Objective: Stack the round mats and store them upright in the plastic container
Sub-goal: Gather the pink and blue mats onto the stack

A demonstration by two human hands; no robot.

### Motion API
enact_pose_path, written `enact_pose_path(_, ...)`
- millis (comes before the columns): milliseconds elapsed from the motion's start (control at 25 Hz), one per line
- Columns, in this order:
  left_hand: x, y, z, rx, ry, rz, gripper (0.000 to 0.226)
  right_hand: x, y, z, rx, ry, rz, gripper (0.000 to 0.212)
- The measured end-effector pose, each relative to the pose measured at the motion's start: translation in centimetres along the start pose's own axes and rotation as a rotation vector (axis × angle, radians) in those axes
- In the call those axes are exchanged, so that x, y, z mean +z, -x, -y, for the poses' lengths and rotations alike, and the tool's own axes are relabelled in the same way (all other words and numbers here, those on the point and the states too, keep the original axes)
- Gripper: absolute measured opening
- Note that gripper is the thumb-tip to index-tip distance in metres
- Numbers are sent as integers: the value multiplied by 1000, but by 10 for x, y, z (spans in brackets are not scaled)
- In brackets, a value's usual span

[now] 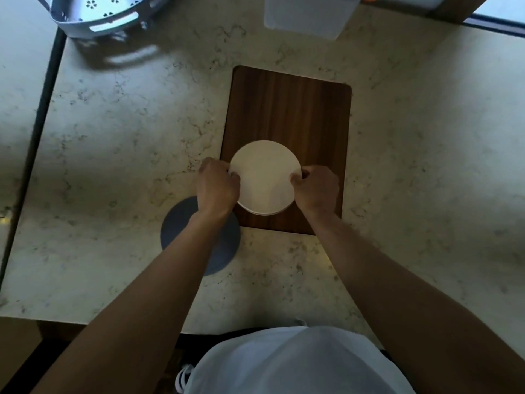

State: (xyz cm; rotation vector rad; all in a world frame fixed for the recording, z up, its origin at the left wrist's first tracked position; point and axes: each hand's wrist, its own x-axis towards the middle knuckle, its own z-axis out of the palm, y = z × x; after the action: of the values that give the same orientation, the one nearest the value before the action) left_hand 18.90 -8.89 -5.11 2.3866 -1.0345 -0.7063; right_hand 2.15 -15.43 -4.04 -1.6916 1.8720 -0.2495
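A stack of round white mats [265, 177] sits over the near half of a dark wooden board [289, 115]. My left hand [217, 184] grips the stack's left edge and my right hand [316, 189] grips its right edge. A second mat edge shows under the top one at the near side. A round grey mat [176, 226] lies flat on the counter to the left of the board, partly hidden under my left forearm. The clear plastic container [308, 15] stands at the far edge of the counter, beyond the board.
A grey perforated basket [105, 15] stands at the far left corner. The marble counter [113, 132] has a seam along its left side and a front edge close to my body. A window ledge runs at the far right.
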Motion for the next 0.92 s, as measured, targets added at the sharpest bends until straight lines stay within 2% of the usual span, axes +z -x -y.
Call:
enact_pose_path(120, 0, -1, -7, -41, 19, 46, 17, 0, -4, 2, 114, -23, 69, 20)
enact_pose_path(240, 0, -2, -14, -110, 34, 121, 27, -2, -6, -5, 211, -80, 152, 20)
enact_pose_path(400, -1, -4, -21, -163, 112, 221, 31, -10, -2, -14, 195, -120, 185, 18)
enact_pose_path(560, -9, -2, -22, -211, 240, 180, 7, -18, 8, -16, 160, -216, 188, 34)
enact_pose_path(720, -35, 4, -6, -291, 372, 131, 20, -14, 25, 2, 120, -293, 233, 39)
enact_pose_path(880, -74, 24, 43, -410, 417, 51, 8, 5, 51, 25, 101, -338, 410, 45)
enact_pose_path(920, -80, 31, 57, -436, 450, 60, 14, 13, 59, 28, 97, -337, 451, 44)
